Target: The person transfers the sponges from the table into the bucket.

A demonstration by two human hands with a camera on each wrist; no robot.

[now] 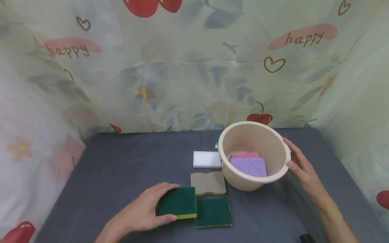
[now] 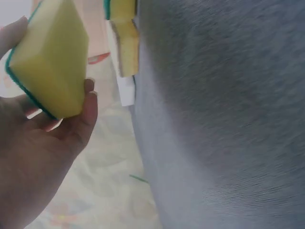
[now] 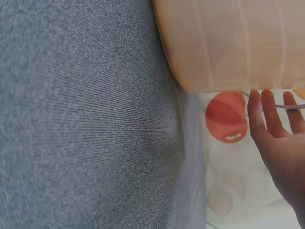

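Cut off by the lower border of the head view, a small black object [image 1: 307, 238] was seen toward the near right corner of the worktop [image 1: 127, 162]. Left of the middle, a green-and-yellow sponge [image 1: 177, 200] was held above the worktop by the left hand [image 1: 144, 208], pinched between the thumb on its near side and the fingers on its far side. Just right of it a flat green sponge [image 1: 214, 212] was laid, with a beige wavy-edged sponge [image 1: 208, 182] set behind that and a white block [image 1: 206, 159] placed farther toward the far edge. Right of these, near the far edge, a cream bucket [image 1: 240, 182] was stood, in which a purple sponge [image 1: 249, 167] and a pink sponge [image 1: 245, 155] were contained. Its right side was touched by the right hand [image 1: 304, 172]; the fingers were kept nearly straight and slightly spread, with the thumb laid at the rim.
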